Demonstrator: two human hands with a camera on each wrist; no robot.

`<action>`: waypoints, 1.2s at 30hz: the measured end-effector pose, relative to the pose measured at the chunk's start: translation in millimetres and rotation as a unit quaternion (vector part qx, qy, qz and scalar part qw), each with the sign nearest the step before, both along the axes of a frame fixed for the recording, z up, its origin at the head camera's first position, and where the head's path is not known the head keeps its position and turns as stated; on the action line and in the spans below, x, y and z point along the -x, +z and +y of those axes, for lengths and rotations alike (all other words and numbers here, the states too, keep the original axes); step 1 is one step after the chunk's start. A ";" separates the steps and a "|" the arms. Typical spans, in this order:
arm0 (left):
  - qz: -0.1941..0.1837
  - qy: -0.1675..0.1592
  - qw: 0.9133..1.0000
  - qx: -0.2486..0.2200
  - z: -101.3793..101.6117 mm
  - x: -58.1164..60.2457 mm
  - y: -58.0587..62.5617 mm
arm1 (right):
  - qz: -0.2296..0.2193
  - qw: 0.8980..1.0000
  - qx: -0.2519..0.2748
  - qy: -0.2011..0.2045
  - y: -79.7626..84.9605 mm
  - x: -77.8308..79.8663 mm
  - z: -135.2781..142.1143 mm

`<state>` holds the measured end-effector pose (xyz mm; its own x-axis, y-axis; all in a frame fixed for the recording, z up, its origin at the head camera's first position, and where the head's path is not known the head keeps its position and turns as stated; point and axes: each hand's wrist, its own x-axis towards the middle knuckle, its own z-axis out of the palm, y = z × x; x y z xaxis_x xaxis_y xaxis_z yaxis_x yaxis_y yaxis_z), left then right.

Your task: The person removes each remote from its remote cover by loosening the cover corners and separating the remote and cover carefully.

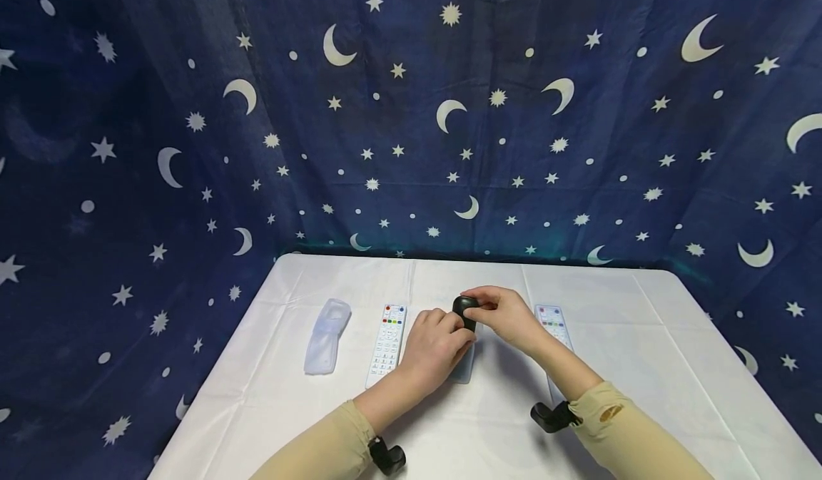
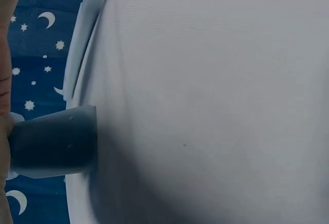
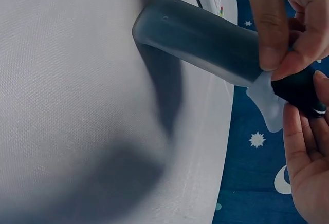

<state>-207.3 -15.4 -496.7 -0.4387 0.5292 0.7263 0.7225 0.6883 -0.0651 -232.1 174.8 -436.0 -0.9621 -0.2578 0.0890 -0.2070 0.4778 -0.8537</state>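
Pinching a black remote (image 1: 461, 304) and its cloudy cover (image 3: 195, 39) with both hands

Behind everything, a dark blue curtain (image 1: 411, 138) with pale moons and stars. In front, a table (image 1: 501, 437) under a creased white cloth. Reaching in from the near side, two tan sleeves (image 1: 321, 444). With the left hand (image 1: 437, 344), gripping narrowly, thumb and fingertip together at the cover's mouth. With the right hand (image 1: 507, 316), pinching the remote's bare end between thumb and fingers. To the left of the hands, a white remote (image 1: 387, 344), face up with rows of keys showing; to the right, another white remote (image 1: 552, 319), partly hidden behind the right arm. Between these two, near the middle of the table, the black remote, mostly inside the cloudy cover, with the covered end tilted down toward the cloth; impossible to tell whether touching it. Farther left, a clear cover (image 1: 326, 337), lying on the cloth. Smallest, two black wrist cameras (image 1: 387, 457), one at each cuff.
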 end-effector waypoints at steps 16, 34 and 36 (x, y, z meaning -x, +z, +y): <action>-0.132 -0.013 0.991 -0.006 -7.2 -18.8 -18.2 | 0.023 1.000 0.004 0.004 -5.9 -4.5 6.5; -0.163 0.031 0.985 -0.053 -23.2 5.1 -5.7 | 0.020 1.000 0.018 0.005 -9.2 -13.4 8.6; -0.126 0.022 0.991 -0.032 -25.3 8.2 -7.9 | 0.022 1.000 0.018 0.003 -9.0 -15.4 8.6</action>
<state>-215.6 -40.7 -504.5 -0.6320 0.4613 0.6228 0.6793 0.7165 0.1586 -216.7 183.4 -445.0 -0.9557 -0.2590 0.1400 -0.2469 0.4455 -0.8606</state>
